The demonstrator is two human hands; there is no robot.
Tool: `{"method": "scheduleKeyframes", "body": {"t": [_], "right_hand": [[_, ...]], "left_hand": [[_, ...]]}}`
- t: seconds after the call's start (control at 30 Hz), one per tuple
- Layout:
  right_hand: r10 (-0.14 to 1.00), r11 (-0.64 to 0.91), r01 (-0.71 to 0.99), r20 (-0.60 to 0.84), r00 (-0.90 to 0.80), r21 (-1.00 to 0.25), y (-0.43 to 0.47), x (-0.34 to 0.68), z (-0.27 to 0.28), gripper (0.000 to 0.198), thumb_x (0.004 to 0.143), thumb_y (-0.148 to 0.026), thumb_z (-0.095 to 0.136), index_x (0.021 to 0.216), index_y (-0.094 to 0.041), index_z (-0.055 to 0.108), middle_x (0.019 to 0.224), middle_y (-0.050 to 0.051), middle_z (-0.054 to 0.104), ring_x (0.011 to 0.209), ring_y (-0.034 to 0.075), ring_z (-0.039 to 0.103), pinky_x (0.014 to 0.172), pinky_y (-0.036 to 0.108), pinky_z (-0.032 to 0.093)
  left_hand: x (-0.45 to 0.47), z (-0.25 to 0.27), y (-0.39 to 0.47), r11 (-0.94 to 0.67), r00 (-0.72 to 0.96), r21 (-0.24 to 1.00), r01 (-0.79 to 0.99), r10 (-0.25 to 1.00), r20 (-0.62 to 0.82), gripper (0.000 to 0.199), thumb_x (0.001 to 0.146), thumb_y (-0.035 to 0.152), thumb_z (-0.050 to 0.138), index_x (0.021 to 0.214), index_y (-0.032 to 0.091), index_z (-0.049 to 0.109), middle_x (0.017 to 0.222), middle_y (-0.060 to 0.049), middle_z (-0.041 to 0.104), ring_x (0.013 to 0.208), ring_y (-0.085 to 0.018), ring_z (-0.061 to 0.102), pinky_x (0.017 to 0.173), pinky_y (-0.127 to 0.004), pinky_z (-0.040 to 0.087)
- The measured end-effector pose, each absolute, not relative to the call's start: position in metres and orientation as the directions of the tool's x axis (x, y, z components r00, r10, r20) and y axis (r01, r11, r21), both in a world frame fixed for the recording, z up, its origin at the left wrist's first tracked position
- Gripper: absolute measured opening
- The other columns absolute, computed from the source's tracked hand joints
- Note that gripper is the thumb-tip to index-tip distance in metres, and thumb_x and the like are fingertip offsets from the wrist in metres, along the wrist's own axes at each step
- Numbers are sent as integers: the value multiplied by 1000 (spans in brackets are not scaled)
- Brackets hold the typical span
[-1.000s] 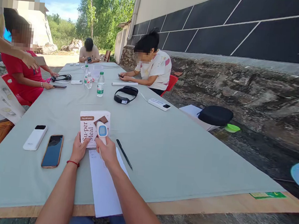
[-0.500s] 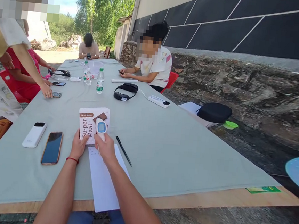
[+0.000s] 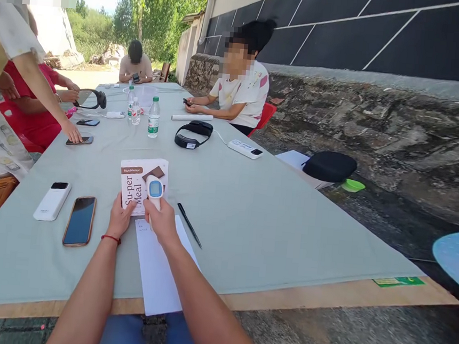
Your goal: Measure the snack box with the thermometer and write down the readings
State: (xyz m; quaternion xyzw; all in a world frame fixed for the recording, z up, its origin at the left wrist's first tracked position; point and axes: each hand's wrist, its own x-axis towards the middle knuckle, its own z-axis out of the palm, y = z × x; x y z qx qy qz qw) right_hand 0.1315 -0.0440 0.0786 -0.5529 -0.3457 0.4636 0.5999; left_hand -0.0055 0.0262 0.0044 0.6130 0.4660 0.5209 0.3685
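My left hand [image 3: 121, 217] is closed on the lower left edge of a white box [image 3: 134, 184] printed "Su-per Meal". In my right hand [image 3: 163, 221] is a white infrared thermometer [image 3: 156, 189] with a blue-framed display, my fingers wrapped round its handle. The thermometer is in front of the box's right part and covers some of its print. Under my hands lies a sheet of white paper [image 3: 160, 273] with a little handwriting at its top. A black pen [image 3: 189, 225] rests to the right of the paper.
Left of my arms lie a phone [image 3: 79, 221] and a white power bank [image 3: 52, 201]. Farther up the table are water bottles [image 3: 154, 118], a black headset [image 3: 193, 135] and another power bank [image 3: 245, 149]. Several people are around the table; one person's hand [image 3: 75, 133] touches a phone.
The view has shifted slightly. My hands keep their hold on the box and the thermometer. At the left, a seated person's headset is raised, and the standing person's hand presses the phone flatter.
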Motion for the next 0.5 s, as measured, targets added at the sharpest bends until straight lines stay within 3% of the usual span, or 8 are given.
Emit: {"method": "scheduleKeyframes", "body": {"t": [0.5], "right_hand": [[940, -50, -159, -100, 326, -986, -44, 132, 80, 21, 73, -42, 63, 70, -24, 53, 46, -7, 49, 46, 14, 45, 47, 27, 35]], "left_hand": [[-4, 8, 25, -276, 22, 942, 193, 961, 277, 50, 80, 55, 72, 114, 19, 65, 112, -11, 72, 102, -26, 66, 91, -38, 51]]}}
